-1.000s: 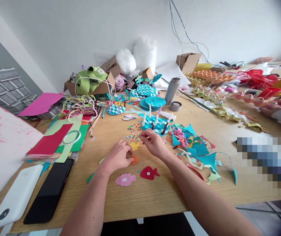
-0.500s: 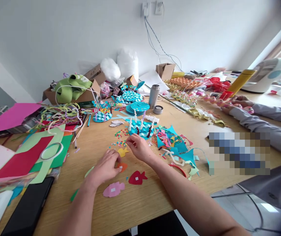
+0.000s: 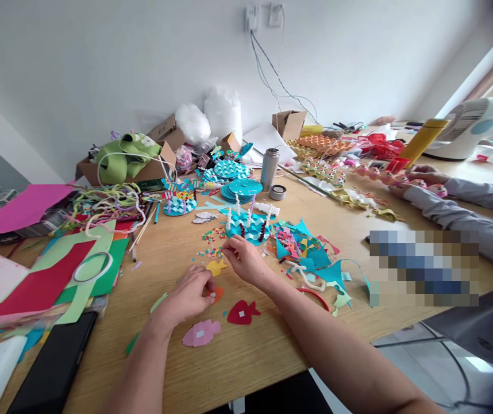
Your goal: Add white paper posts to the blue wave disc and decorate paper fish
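Note:
My left hand (image 3: 191, 292) is low over the table, its fingers curled and thumb and fingertips at the left edge of an orange paper fish (image 3: 218, 294). A yellow paper fish (image 3: 216, 267) lies between my two hands. My right hand (image 3: 245, 260) is pinched just right of it; anything between the fingertips is too small to make out. Closer to me lie a pink paper fish (image 3: 201, 333) and a red paper fish (image 3: 243, 313), each with a white square on it. Green paper pieces (image 3: 131, 344) show partly behind my left arm.
Beyond my right hand stands a blue wavy paper piece (image 3: 246, 224) with twisted upright stems. Paper scraps (image 3: 311, 250) spread to the right. A steel bottle (image 3: 270, 169) stands behind; coloured sheets (image 3: 57, 276) and a black phone (image 3: 52, 368) lie left. Another person's sleeves (image 3: 440, 207) reach in at right.
My left fingers have drawn closer together at the orange fish's edge. My right hand stays pinched in nearly the same place. The view has shifted slightly.

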Tool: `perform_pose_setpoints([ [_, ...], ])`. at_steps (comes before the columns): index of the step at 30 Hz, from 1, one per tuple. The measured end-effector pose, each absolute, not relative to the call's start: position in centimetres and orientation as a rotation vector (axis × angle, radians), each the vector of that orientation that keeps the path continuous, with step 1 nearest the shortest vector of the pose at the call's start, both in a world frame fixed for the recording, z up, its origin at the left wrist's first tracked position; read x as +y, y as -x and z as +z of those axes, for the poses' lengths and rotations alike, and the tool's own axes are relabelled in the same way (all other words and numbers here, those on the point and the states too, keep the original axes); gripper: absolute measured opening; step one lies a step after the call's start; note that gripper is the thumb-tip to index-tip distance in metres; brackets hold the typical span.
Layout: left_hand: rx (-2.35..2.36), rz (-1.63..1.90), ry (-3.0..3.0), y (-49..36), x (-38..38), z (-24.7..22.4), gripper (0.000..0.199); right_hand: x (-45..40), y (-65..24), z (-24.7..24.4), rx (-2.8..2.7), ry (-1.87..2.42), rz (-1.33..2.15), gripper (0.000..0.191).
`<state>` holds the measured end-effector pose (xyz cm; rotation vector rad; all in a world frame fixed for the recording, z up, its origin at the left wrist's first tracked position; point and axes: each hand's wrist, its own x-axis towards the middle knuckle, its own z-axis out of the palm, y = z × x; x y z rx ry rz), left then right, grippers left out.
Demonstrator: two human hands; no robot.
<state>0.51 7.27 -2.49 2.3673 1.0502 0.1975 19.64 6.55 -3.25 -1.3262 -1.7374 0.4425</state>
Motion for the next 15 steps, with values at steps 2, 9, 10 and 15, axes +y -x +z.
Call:
perform_pose_setpoints([
  [2, 1.095, 0.210, -2.313, -0.48, 7.30, -2.49, 0.007, 6.50, -19.66, -3.18, -1.742, 1.331, 0.434, 0.014],
  [9, 1.158, 0.239, -2.184, 0.04, 7.66, -2.62, 0.020, 6.37, -19.71, -3.08, -1.757, 1.354, 0.428, 0.013],
  [10, 1.152, 0.230, -2.189, 0.08, 7.65, -2.63, 0.021, 6.40, -19.71, -3.15, -1.755, 1.350, 0.428, 0.013],
  [15, 1.138, 0.153, -2.233, -0.17, 7.29, -2.17, 0.024, 6.56, -19.78, -3.52, -1.765, 1.328, 0.430, 0.014],
])
